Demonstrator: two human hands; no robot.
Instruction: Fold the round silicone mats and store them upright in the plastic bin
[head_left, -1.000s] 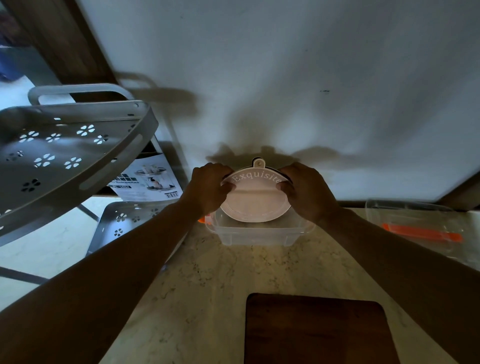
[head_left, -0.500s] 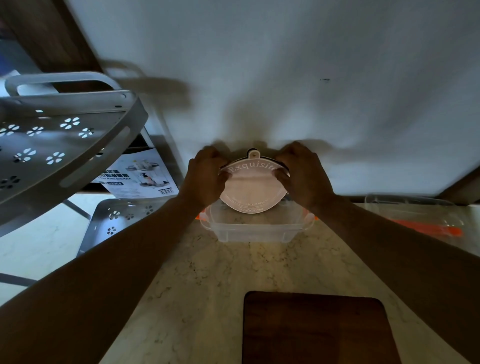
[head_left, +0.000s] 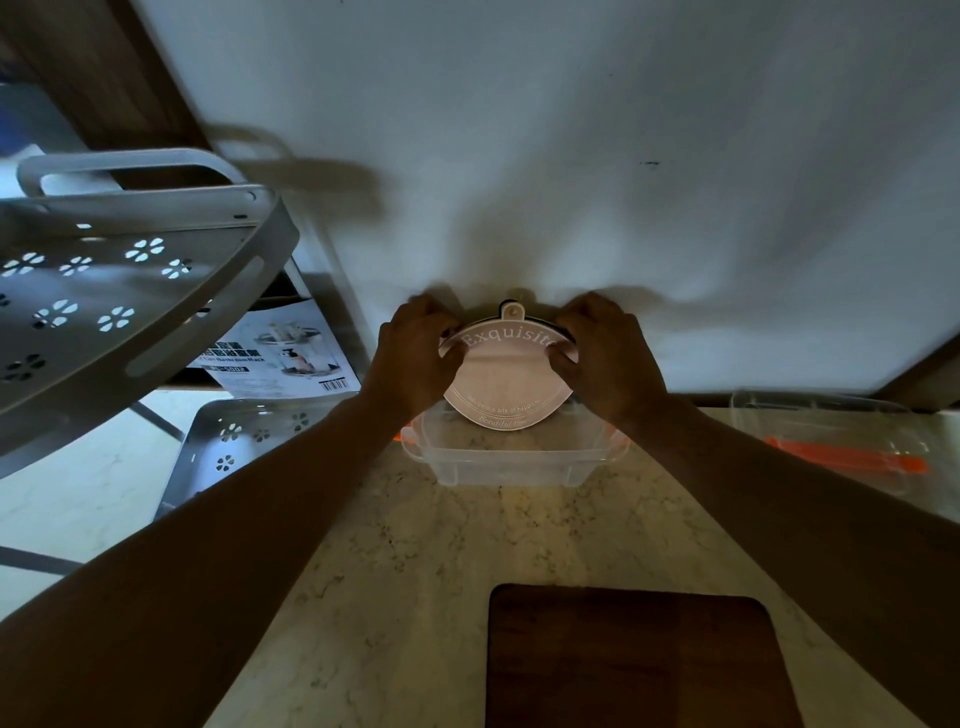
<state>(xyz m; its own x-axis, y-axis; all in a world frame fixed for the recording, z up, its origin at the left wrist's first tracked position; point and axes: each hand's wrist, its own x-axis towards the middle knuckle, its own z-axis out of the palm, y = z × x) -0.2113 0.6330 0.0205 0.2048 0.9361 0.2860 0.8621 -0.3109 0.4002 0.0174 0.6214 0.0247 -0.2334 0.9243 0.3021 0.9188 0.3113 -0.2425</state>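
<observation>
A pale pink round silicone mat (head_left: 506, 382) with the word "Exquisite" and a small hanging tab on top stands upright over the clear plastic bin (head_left: 511, 460). Its sides are bent inward. A darker edge shows just behind its top rim. My left hand (head_left: 418, 358) pinches the mat's left side and my right hand (head_left: 605, 358) pinches its right side. The mat's lower edge reaches down to the bin's back rim. The bin stands on the marble counter against the wall.
A dark wooden board (head_left: 636, 657) lies on the counter near me. A clear lid with an orange clip (head_left: 841, 449) rests at the right. A grey perforated tiered rack (head_left: 119, 291) and a printed box (head_left: 283, 356) stand at the left, beyond the counter's edge.
Both hands and the mat have shifted slightly up and back toward the wall, and the mat's bottom sits higher relative to the bin. The grip is unchanged.
</observation>
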